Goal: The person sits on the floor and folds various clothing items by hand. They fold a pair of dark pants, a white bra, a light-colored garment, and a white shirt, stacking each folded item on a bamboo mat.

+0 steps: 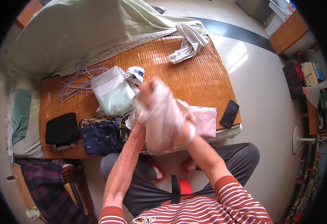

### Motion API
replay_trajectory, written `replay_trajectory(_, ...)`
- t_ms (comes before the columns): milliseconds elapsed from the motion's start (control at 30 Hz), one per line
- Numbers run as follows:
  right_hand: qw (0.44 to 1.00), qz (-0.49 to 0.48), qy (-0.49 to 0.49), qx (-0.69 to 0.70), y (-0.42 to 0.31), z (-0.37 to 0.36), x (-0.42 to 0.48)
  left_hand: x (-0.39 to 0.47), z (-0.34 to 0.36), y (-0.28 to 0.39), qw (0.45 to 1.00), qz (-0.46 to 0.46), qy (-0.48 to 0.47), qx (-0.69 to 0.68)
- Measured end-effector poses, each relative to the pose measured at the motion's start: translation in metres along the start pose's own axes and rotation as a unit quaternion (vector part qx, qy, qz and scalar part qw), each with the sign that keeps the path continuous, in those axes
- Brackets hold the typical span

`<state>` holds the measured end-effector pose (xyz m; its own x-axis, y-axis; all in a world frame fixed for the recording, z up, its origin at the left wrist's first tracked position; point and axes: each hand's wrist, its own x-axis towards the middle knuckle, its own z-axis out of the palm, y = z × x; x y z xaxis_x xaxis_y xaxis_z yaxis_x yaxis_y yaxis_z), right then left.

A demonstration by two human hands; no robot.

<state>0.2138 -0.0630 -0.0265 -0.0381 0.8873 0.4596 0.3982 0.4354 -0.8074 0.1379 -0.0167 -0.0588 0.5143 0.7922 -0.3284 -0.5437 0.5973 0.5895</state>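
Observation:
Both my hands hold a pale, whitish-pink cloth garment (162, 126), blurred by motion, above the near edge of a bamboo mat (152, 63). My left hand (148, 93) is raised at the garment's upper left, its fingers bunched in the fabric. Lower down on the right, my right hand (187, 123) grips the other side, partly covered by cloth. Behind the garment, a folded pink cloth (205, 119) lies to the right. Folded white and mint fabric (113, 92) and a rolled white item (135, 74) lie to the left.
Plastic hangers (76, 81) lie at the mat's left. Folded black clothing (62, 128) and navy clothing (100, 140) rest along its near edge. A crumpled white garment (190, 42) is at the far right, a smartphone (229, 114) at the right edge. A standing fan (296, 140) is beyond.

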Motion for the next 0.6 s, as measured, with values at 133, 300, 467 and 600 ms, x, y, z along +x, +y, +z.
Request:
replay_trajectory(133, 0.993, 0.045, -0.079, -0.074, -0.048, -0.013, 0.014, -0.010, 0.001, 0.009, 1.000, 0.002, 0.020, -0.016)
replay_trajectory(300, 0.993, -0.006, -0.101, -0.059, -0.006, -0.015, 0.012, -0.007, -0.005, 0.012, 0.998, -0.026, 0.054, -0.037)
replay_trajectory(467, 0.969, -0.102, -0.191, -0.119, 0.035, -0.060, -0.018, 0.015, -0.026, 0.044, 0.997, 0.043, 0.022, -0.067)
replay_trajectory(600, 0.951, -0.128, -0.272, -0.074, 0.063, -0.085, -0.027, 0.020, -0.038, 0.047, 0.996, 0.084, 0.027, 0.017)
